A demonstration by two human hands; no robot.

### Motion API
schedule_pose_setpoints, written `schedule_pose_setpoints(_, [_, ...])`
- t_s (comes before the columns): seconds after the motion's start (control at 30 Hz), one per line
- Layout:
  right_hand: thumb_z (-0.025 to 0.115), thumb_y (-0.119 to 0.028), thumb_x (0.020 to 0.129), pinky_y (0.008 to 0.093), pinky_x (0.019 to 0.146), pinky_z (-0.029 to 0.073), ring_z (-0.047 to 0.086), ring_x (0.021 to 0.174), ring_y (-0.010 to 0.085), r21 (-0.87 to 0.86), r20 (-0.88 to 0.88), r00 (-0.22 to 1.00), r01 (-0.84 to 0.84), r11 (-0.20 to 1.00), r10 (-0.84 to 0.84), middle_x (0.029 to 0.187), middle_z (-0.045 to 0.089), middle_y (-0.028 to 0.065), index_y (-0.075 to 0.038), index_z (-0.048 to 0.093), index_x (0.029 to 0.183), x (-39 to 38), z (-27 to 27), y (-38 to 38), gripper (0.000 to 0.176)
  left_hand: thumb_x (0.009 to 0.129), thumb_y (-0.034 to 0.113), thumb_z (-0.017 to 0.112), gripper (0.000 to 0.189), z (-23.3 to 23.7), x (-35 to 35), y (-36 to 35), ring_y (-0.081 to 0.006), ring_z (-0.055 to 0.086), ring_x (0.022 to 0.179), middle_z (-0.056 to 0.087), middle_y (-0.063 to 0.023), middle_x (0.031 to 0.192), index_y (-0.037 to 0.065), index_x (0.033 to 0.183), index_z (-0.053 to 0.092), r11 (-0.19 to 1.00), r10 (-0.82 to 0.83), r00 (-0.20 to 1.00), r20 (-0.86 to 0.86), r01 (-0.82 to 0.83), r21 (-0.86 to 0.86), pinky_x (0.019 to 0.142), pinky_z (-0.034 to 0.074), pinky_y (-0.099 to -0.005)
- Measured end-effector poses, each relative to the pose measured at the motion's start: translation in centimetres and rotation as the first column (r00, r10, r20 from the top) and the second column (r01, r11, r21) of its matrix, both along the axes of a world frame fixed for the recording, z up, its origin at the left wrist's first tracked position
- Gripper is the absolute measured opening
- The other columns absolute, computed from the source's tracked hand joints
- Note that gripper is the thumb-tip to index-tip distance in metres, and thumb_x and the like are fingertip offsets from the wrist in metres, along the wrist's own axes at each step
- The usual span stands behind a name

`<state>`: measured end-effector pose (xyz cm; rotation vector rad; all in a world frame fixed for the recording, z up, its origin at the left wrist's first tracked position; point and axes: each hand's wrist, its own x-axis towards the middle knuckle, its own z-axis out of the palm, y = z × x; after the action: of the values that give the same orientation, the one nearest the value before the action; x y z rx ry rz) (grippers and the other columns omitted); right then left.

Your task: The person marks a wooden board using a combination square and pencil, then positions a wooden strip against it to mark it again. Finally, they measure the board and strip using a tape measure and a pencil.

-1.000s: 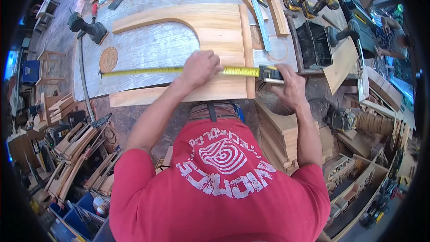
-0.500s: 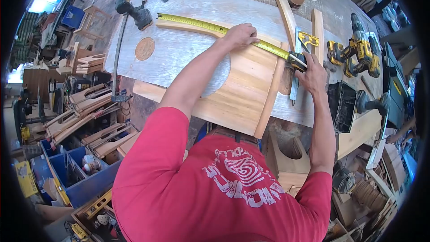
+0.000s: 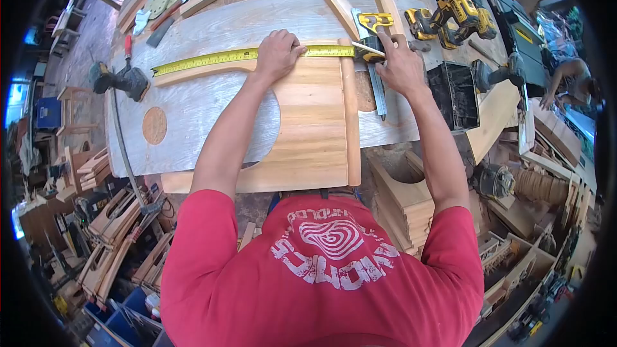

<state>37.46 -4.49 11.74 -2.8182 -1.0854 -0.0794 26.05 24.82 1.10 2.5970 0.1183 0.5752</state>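
A yellow tape measure blade is stretched along the far edge of a light wooden panel with a curved cut-out. My left hand is closed over the blade about midway, holding it against the panel's edge. My right hand grips the tape measure's case, mostly hidden under the fingers, just past the panel's right end strip. A pencil sticks out from the same hand. Beside it lies a combination square with a yellow head.
The panel rests on a grey-washed board. Cordless drills and a black bin stand to the right. A bar clamp and a dark power tool sit left. Another person is at the far right.
The camera view has turned, so the panel appears straighter and further left. Both hands stay on the tape measure, which remains stretched along the panel.
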Motion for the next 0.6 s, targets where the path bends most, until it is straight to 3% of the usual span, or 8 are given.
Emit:
schedule_pose_setpoints(0.1, [0.07,-0.018,0.087,0.0491,0.085,0.056,0.069,0.1,0.0416,0.288,0.0,0.999,-0.031,0.957,0.033,0.127,0.06,0.0205,-0.01,0.059,0.138,-2.0,1.3,0.7,0.052,0.089,0.031,0.075,0.025,0.3,0.1,-0.1,-0.0352,0.062,0.093,0.066,-0.0128,0.09,0.007,0.085,0.068,1.0,0.006,1.0,0.015,-0.006,-0.018,0.083,0.05,-0.0471])
schedule_pose_setpoints(0.13, [0.071,-0.019,0.09,0.047,0.083,0.055,0.069,0.098,0.0404,0.473,0.008,0.996,-0.081,0.877,0.088,0.119,0.062,0.0207,-0.007,0.064,0.13,-2.1,0.3,1.1,0.042,0.089,0.031,0.075,0.025,0.6,0.5,0.1,-0.035,0.062,0.093,0.066,-0.0125,0.09,0.007,0.085,0.068,1.0,0.004,1.0,0.017,-0.004,-0.019,0.082,0.05,-0.0473])
schedule_pose_setpoints(0.23, [0.072,-0.019,0.09,0.044,0.083,0.054,0.068,0.095,0.0385,0.717,-0.392,0.898,0.164,0.677,0.198,0.11,0.062,0.0195,-0.006,0.067,0.122,-4.7,-2.0,3.5,0.034,0.089,0.031,0.075,0.025,0.2,-0.1,-0.1,-0.0344,0.062,0.092,0.066,-0.0117,0.09,0.007,0.084,0.068,0.999,-0.007,1.0,0.007,0.007,-0.035,0.081,0.049,-0.0475])
schedule_pose_setpoints(0.27, [0.073,-0.02,0.09,0.0439,0.086,0.054,0.067,0.098,0.037,0.651,-0.47,0.873,0.243,0.719,0.13,0.115,0.063,0.0175,-0.007,0.067,0.125,-4.9,-2.8,3.9,0.038,0.089,0.031,0.075,0.025,0.1,0.0,0.1,-0.0342,0.062,0.092,0.066,-0.0115,0.09,0.008,0.084,0.068,0.999,-0.01,1.0,0.024,0.011,-0.031,0.081,0.049,-0.0474])
schedule_pose_setpoints(0.37, [0.079,-0.019,0.085,0.0456,0.092,0.052,0.063,0.114,0.0348,0.598,-0.019,0.969,0.207,0.774,-0.245,0.118,0.065,0.0165,-0.005,0.066,0.127,-4.3,-4.2,3.7,0.046,0.089,0.031,0.075,0.024,-0.1,0.2,0.0,-0.0339,0.062,0.091,0.066,-0.0112,0.089,0.008,0.084,0.067,1.0,-0.002,0.999,0.05,0.002,-0.018,0.081,0.049,-0.047])
schedule_pose_setpoints(0.5, [0.083,-0.02,0.078,0.0476,0.101,0.05,0.057,0.127,0.0374,0.24,-0.134,0.964,0.258,0.936,-0.231,0.139,0.055,0.0184,-0.013,0.052,0.145,-1.3,-2.8,0.5,0.074,0.089,0.03,0.075,0.023,-0.2,0.1,0.1,-0.0339,0.061,0.091,0.066,-0.011,0.088,0.008,0.085,0.067,1.0,-0.002,0.999,0.042,0.003,-0.02,0.081,0.049,-0.0467])
schedule_pose_setpoints(0.53, [0.08,-0.016,0.078,0.0482,0.102,0.05,0.059,0.124,0.0381,0.25,-0.149,0.98,0.17,0.953,-0.135,0.138,0.058,0.0156,-0.015,0.05,0.146,-0.4,-3.0,0.1,0.075,0.089,0.03,0.075,0.023,-0.2,0.2,0.1,-0.0338,0.061,0.091,0.066,-0.011,0.088,0.008,0.085,0.067,1.0,-0.001,0.999,0.036,0.002,-0.027,0.081,0.049,-0.0467])
schedule_pose_setpoints(0.6, [0.079,-0.014,0.078,0.0483,0.101,0.051,0.061,0.121,0.0384,0.205,-0.119,0.988,0.121,0.971,-0.098,0.136,0.06,0.0149,-0.017,0.05,0.146,1.7,-3.8,-0.8,0.074,0.089,0.031,0.074,0.024,-0.1,0.1,0.0,-0.0338,0.062,0.092,0.066,-0.011,0.089,0.008,0.086,0.067,0.999,0.007,1.0,0.022,-0.006,-0.041,0.081,0.049,-0.0467])
